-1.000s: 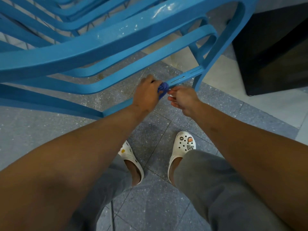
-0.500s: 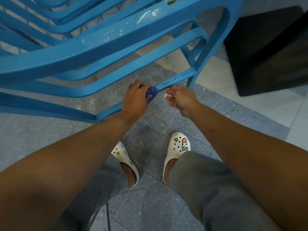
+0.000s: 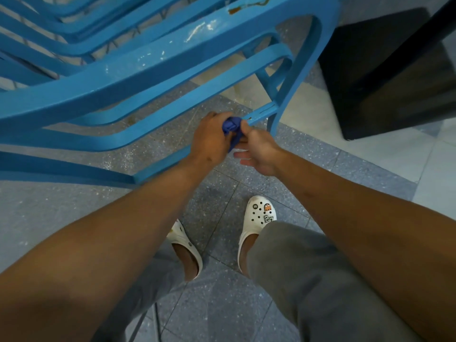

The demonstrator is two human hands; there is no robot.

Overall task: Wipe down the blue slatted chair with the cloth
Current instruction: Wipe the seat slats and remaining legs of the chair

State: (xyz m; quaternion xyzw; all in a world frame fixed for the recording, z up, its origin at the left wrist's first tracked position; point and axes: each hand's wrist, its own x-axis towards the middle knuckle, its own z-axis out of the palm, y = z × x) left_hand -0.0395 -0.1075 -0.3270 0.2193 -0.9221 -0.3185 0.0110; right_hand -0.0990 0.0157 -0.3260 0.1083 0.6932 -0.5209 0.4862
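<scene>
Between both hands, left hand (image 3: 209, 139) and right hand (image 3: 259, 149) pinch the bunched cloth (image 3: 232, 128); above them the chair (image 3: 153, 70) shows white specks, so wiping is judged unfinished.

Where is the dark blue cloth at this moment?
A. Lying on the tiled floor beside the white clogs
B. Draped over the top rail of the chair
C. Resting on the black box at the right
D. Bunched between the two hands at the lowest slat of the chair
D: the cloth sits bunched in the left hand, with the right hand pinching it from the other side, at the lowest slat of the blue chair.
</scene>
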